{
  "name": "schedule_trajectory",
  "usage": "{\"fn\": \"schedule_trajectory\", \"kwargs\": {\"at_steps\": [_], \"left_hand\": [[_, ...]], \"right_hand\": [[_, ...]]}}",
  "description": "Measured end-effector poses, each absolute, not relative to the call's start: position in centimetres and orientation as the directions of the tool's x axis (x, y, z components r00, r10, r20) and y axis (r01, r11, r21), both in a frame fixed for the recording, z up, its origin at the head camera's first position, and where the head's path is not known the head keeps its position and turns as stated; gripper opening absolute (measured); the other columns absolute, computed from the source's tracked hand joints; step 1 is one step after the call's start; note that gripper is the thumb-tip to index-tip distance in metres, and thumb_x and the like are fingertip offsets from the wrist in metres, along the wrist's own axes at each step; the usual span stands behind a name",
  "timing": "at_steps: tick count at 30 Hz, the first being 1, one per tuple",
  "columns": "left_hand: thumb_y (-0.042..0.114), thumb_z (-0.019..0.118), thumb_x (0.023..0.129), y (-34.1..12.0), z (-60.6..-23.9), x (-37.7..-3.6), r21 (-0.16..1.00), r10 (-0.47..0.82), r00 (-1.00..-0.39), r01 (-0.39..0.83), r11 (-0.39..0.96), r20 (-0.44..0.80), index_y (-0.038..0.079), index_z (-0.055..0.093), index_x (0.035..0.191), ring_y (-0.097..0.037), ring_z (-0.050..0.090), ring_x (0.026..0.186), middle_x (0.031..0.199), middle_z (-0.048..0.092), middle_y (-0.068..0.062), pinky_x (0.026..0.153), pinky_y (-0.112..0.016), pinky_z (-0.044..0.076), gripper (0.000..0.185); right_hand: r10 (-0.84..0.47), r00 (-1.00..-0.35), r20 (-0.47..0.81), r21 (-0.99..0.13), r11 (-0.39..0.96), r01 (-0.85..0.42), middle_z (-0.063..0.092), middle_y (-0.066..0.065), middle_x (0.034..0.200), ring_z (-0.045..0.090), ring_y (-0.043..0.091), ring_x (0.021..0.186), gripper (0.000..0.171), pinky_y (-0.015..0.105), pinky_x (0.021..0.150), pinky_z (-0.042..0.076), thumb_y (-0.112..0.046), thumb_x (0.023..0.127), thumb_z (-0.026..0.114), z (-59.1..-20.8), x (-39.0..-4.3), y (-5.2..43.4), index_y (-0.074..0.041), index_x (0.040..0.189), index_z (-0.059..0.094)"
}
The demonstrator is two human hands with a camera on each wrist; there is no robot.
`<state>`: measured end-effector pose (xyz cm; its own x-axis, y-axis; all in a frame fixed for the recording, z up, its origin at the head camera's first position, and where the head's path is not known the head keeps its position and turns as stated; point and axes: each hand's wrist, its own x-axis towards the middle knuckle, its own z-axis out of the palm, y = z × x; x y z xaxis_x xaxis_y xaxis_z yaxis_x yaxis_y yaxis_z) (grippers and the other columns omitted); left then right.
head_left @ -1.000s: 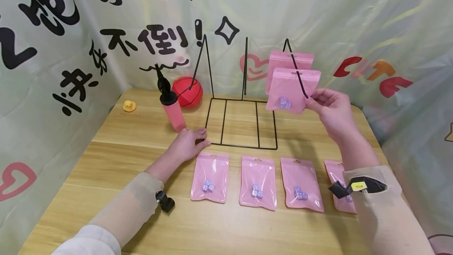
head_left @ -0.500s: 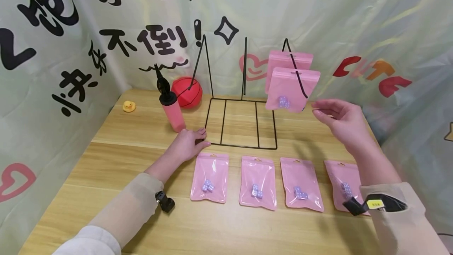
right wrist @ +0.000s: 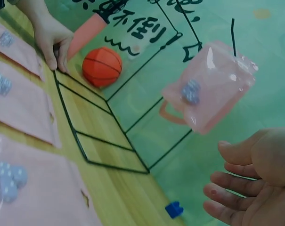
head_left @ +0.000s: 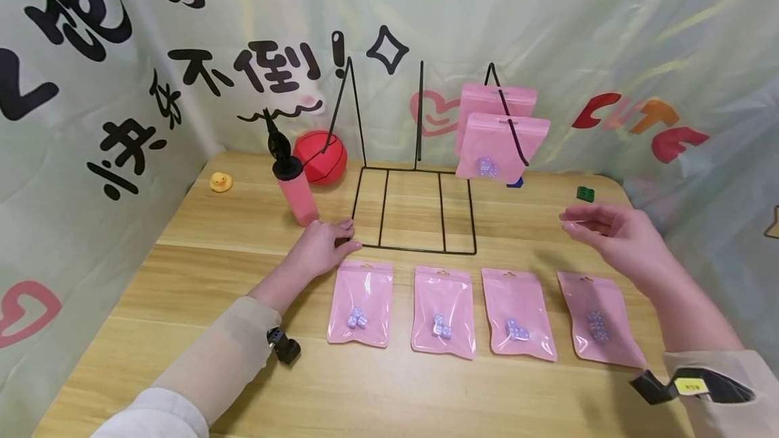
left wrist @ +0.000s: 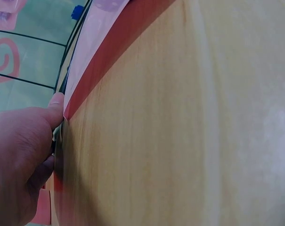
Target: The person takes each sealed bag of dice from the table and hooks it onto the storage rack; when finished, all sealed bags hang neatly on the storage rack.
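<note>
My left hand (head_left: 322,249) grips the front left corner of a black wire rack (head_left: 414,249), thumb and fingers about the wire. On the rack's right hook hang two pink zip bags; the front bag (head_left: 505,144) shows lavender dice (head_left: 487,167) and partly covers the rear bag (head_left: 477,101). Held over the table to the right of them, my right hand (head_left: 627,238) has loosely bent fingers and holds nothing. In the right wrist view the hanging bag (right wrist: 217,84) is apart from my fingers. Several pink bags (head_left: 444,296) with dice lie in a row in front of the rack.
A pink bottle with a black top (head_left: 297,198) stands beside my left hand, a red ball (head_left: 322,157) behind it. A yellow rubber duck (head_left: 221,182) sits far left. At the back right are a green block (head_left: 585,194) and a blue block (head_left: 515,182).
My right hand has let go of the front hanging bag and moved right and down, away from it. The green and blue blocks have come into view. My left hand stays on the rack corner.
</note>
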<state>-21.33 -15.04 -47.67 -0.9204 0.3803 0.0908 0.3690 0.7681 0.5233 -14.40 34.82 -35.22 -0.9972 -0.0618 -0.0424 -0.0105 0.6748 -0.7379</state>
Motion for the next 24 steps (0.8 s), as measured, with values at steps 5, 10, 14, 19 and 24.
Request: {"fn": "schedule_trajectory", "kwargs": {"at_steps": [5, 10, 14, 19, 24], "left_hand": [[0.034, 0.079, 0.098, -15.0, -47.6, -21.3, 0.521, 0.379, -0.921, 0.365, 0.772, 0.083, 0.004, 0.069, 0.136, -0.031, 0.054, 0.137, 0.143, 0.063, -0.012, 0.110, -0.045, 0.049, 0.050], [0.035, 0.079, 0.098, -15.0, -47.5, -21.2, 0.522, 0.371, -0.926, 0.353, 0.776, 0.074, 0.005, 0.069, 0.136, -0.030, 0.054, 0.138, 0.144, 0.063, -0.011, 0.110, -0.045, 0.048, 0.050], [0.035, 0.079, 0.098, -14.9, -47.6, -21.2, 0.533, 0.371, -0.926, 0.350, 0.770, 0.073, 0.005, 0.069, 0.136, -0.030, 0.054, 0.138, 0.144, 0.063, -0.011, 0.110, -0.045, 0.048, 0.050], [0.034, 0.079, 0.098, -15.0, -47.6, -21.3, 0.541, 0.372, -0.925, 0.355, 0.762, 0.082, 0.004, 0.069, 0.136, -0.030, 0.055, 0.137, 0.144, 0.063, -0.012, 0.110, -0.046, 0.049, 0.049], [0.034, 0.079, 0.098, -15.1, -47.7, -21.3, 0.538, 0.373, -0.924, 0.357, 0.763, 0.085, 0.004, 0.070, 0.136, -0.029, 0.055, 0.137, 0.143, 0.063, -0.012, 0.110, -0.046, 0.048, 0.049]], "right_hand": [[-0.066, -0.997, -0.050, -0.758, 0.653, -0.006, 0.072, -0.021, 0.110, 0.067, -0.010, 0.095, 0.045, 0.009, 0.078, 0.054, -0.028, 0.103, 0.074, -36.0, -13.3, 36.8, 0.003, 0.134, 0.063], [-0.065, -0.992, -0.104, -0.735, 0.677, 0.033, 0.072, -0.022, 0.108, 0.066, -0.012, 0.094, 0.048, 0.007, 0.075, 0.051, -0.028, 0.103, 0.074, -36.9, -12.3, 38.9, 0.006, 0.135, 0.062], [-0.057, -0.987, -0.149, -0.675, 0.735, 0.059, 0.078, 0.000, 0.111, 0.064, -0.013, 0.090, 0.052, 0.007, 0.071, 0.049, -0.027, 0.103, 0.074, -37.6, -11.6, 40.6, 0.011, 0.134, 0.061], [-0.056, -0.983, -0.172, -0.610, 0.790, 0.062, 0.073, 0.026, 0.116, 0.059, -0.014, 0.086, 0.052, 0.008, 0.067, 0.047, -0.023, 0.103, 0.074, -38.8, -10.5, 42.6, 0.018, 0.132, 0.060], [-0.023, -0.970, -0.241, -0.592, 0.796, 0.128, 0.072, 0.028, 0.117, 0.058, -0.014, 0.086, 0.057, 0.012, 0.068, 0.050, -0.027, 0.105, 0.071, -40.1, -9.6, 43.9, 0.020, 0.134, 0.056]]}}
